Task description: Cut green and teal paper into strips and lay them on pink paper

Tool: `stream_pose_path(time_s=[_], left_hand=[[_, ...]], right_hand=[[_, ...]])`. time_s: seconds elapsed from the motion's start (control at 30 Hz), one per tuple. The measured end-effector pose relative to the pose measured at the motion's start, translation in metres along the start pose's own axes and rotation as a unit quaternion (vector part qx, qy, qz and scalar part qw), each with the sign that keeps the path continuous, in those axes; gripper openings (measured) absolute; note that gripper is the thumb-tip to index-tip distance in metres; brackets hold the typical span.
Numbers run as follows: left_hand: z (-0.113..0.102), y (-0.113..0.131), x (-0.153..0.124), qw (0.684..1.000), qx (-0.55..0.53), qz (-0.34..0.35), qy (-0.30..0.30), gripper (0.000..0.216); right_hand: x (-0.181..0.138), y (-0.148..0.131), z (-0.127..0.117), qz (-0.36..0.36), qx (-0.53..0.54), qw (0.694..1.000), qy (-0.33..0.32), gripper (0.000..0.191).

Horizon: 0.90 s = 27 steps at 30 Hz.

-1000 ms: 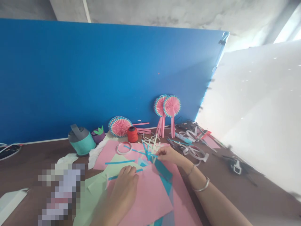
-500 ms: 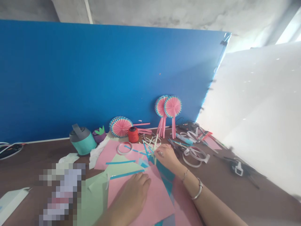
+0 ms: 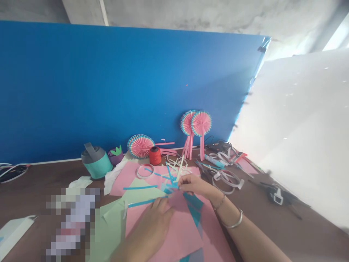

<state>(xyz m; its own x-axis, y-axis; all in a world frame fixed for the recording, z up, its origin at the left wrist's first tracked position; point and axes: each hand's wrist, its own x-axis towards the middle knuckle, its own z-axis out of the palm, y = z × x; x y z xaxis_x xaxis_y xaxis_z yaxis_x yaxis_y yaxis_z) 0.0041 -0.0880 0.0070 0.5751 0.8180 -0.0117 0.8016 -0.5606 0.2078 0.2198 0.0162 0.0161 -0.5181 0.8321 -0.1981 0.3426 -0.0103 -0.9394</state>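
My left hand (image 3: 156,220) lies flat on a pink sheet of paper (image 3: 181,225), fingers extended toward its far edge. A blue paper strip (image 3: 145,202) runs along that edge, its right end by my left fingertips. My right hand (image 3: 195,185) is held over the far right corner of the sheet, thumb and fingers pinched together. Blue scraps lie right at its fingertips, and what it pinches is too small to make out. Just beyond is a loose pile of pale green and blue strips (image 3: 180,169). Another blue strip (image 3: 140,187) rests on green paper (image 3: 110,225).
Pink pleated paper fans (image 3: 201,123) lean against the blue partition (image 3: 109,83). A red thread spool (image 3: 155,156), a tape roll (image 3: 145,171) and a teal-grey container (image 3: 97,163) stand behind the papers. Coiled white strips (image 3: 227,180) and a black cabled object (image 3: 275,194) lie at right.
My right hand has drawn back from the strip pile toward the pink sheet's far right corner, fingers still pinched. My left hand stays on the sheet, nearly unmoved.
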Motion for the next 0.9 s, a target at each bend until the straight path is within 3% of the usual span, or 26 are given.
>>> stream_pose_path(time_s=[0.07, 0.23, 0.37, 0.57, 0.9], left_hand=[[0.000, -0.001, -0.001, 1.000, -0.012, -0.025, 0.004, 0.051], [0.004, -0.006, -0.002, 0.999, -0.031, -0.039, 0.016, 0.052], [0.005, -0.007, -0.002, 0.998, -0.036, -0.043, 0.014, 0.052], [-0.002, -0.005, -0.002, 0.998, -0.044, -0.047, -0.005, 0.053], [-0.005, -0.006, -0.004, 0.998, -0.050, -0.042, -0.008, 0.054]], right_hand=[[0.000, 0.001, 0.003, 0.004, -0.062, 0.998, -0.021, 0.028], [0.008, 0.014, 0.011, -0.052, -0.190, 0.979, 0.041, 0.033], [0.012, 0.018, 0.010, -0.039, -0.189, 0.980, 0.052, 0.028], [0.009, 0.012, 0.005, -0.019, -0.144, 0.989, 0.016, 0.023], [0.010, 0.016, 0.003, -0.022, -0.164, 0.986, 0.010, 0.014]])
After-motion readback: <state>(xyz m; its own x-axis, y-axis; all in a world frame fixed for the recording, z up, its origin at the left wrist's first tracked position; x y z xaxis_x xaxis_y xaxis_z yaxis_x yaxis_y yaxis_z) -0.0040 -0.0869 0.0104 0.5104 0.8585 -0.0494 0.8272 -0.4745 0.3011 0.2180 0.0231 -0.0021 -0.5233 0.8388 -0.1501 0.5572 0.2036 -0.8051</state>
